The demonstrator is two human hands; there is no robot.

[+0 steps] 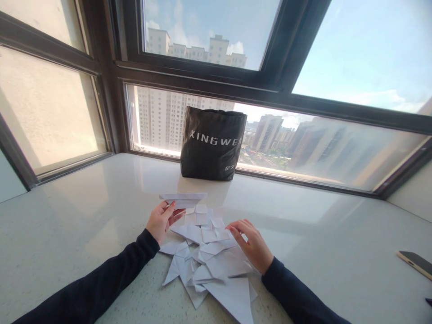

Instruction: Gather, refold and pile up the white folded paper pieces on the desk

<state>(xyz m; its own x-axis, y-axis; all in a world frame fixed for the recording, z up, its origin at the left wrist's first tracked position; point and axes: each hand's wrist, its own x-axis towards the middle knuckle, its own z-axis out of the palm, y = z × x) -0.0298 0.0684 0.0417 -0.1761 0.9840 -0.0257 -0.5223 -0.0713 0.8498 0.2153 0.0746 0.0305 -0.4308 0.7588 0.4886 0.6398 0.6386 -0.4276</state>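
Observation:
My left hand (162, 220) is closed on a long, narrow folded paper (184, 196), thumb in front, and holds it level above the back of the paper heap. Beneath and in front of it lies a loose heap of white folded papers (216, 261), some pointed, some boxy. At the heap's right side is my right hand (251, 245), its thumb and fingertips drawn together beside a small boxy folded paper (214, 234). Whether anything is pinched there is too small to make out.
A black bag (212, 146) with white lettering stands upright at the back, against the window. A phone (416, 263) lies at the right edge of the pale speckled counter (84, 225). Dark window frames (202, 74) border the counter behind.

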